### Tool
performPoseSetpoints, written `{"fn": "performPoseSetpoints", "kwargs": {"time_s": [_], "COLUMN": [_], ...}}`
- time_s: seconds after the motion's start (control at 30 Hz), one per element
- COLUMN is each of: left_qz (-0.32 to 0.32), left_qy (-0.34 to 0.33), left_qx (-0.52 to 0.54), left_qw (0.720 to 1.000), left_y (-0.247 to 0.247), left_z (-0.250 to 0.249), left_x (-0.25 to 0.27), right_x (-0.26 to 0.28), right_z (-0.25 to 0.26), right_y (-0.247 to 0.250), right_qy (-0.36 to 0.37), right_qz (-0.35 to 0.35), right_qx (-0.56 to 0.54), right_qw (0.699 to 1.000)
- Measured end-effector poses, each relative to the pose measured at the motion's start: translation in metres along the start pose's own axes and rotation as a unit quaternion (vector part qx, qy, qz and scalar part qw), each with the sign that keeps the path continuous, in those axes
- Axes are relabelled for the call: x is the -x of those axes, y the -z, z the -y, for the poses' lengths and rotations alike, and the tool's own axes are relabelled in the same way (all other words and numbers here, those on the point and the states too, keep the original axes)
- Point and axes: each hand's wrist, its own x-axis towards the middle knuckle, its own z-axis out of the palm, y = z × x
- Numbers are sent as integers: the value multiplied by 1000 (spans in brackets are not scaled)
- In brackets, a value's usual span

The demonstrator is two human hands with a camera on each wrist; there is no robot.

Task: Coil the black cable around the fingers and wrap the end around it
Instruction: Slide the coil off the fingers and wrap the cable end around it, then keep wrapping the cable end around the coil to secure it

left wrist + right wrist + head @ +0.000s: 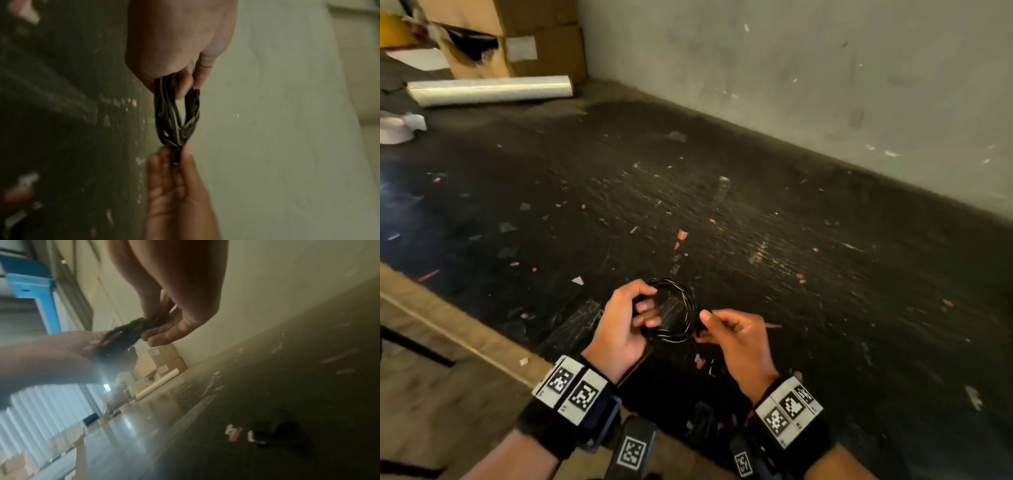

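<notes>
The black cable (681,310) forms a small round coil of several loops, held in the air above the dark table (722,205). My left hand (635,313) grips the coil's left side, thumb on top and fingers curled through the loops. My right hand (705,325) pinches the coil's right side between thumb and forefinger. In the left wrist view the coil (176,116) hangs as a narrow oval between my left hand (180,78) above and my right hand (176,155) below. The right wrist view shows the cable (127,334) blurred between both hands.
A roll of clear film (489,89) lies at the table's far left, in front of cardboard boxes (541,41). A grey wall (825,85) runs along the far side. Small scraps of paper and tape (681,236) litter the surface. The wooden front edge (448,329) runs at lower left.
</notes>
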Motion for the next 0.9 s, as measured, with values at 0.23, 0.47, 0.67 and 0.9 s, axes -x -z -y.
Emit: {"fn": "performPoseSetpoints", "kwargs": {"time_s": [0.23, 0.47, 0.67, 0.9], "left_qz": [45, -34, 29, -6], "left_qy": [48, -29, -70, -157], "left_qx": [51, -133, -288, -444], "left_qw": [997, 990, 955, 882], "left_y": [7, -3, -7, 12], "left_z": [2, -3, 9, 9], "left_x": [-4, -11, -9, -25], "right_x": [2, 4, -16, -19], "right_z": [3, 18, 32, 10], "right_y": [0, 1, -13, 12], "right_qy": [-19, -40, 78, -23], "right_qz": [-15, 81, 168, 201], "right_qx": [-6, 172, 429, 318], "right_qw": [1000, 981, 884, 926]}}
